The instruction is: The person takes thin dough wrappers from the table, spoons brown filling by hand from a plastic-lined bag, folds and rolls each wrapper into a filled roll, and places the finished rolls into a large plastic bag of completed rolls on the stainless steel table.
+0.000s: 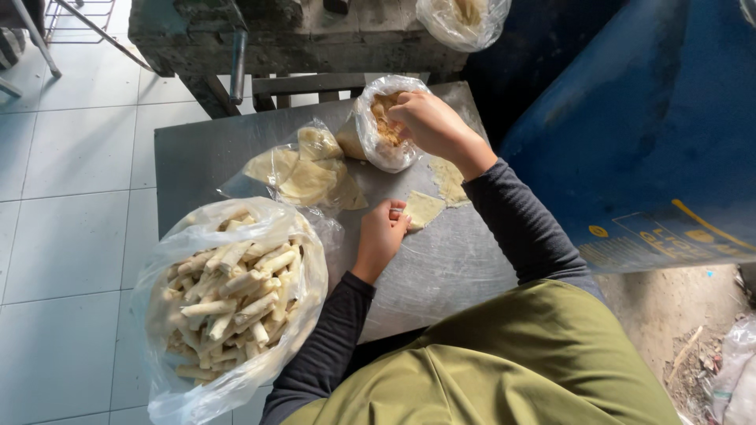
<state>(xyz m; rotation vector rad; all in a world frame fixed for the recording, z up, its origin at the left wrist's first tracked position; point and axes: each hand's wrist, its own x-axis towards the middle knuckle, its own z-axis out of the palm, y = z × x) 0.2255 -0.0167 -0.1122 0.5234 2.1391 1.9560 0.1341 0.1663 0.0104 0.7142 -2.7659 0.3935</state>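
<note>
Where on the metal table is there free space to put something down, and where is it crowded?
Bare metal table lies between the left hand and the near edge, and at the far left corner behind the wrapper bag. It is crowded around the rolls bag, the wrapper square and the filling bag where the right hand reaches.

Single head view, worn on the person, looking steeply down and slightly forward over the chest and both arms. Close range: the metal table (441, 267) fills the centre, tiled floor (71, 236) at the frame's left, a blue drum (654, 134) at right. No second view, so nothing overlaps.
</note>
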